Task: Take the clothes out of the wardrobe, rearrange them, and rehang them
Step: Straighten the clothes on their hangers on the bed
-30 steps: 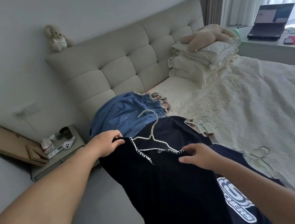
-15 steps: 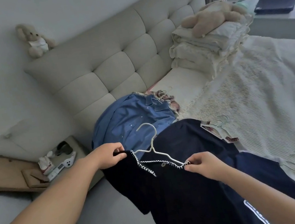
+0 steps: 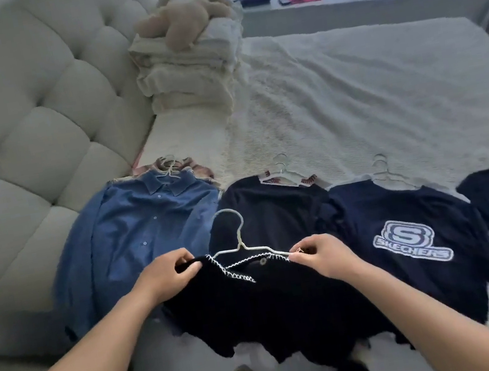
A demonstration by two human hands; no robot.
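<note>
Head view: my left hand (image 3: pixel 167 272) pinches one shoulder of the black top (image 3: pixel 273 306) with curled fingers (image 3: pixel 186 268), and my right hand (image 3: pixel 322 253) pinches the other shoulder at the end of the white hanger (image 3: pixel 240 244), whose hook rises between my fingers. The top hangs over the edge of the bed (image 3: pixel 351 96). Beyond my left fingers lies the blue shirt (image 3: pixel 134 233); just right of my right fingers lies the navy logo T-shirt (image 3: pixel 405 223).

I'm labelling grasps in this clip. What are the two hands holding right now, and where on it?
Both hold the black garment on its white hanger: left hand grips one shoulder, right hand pinches the other.
</note>
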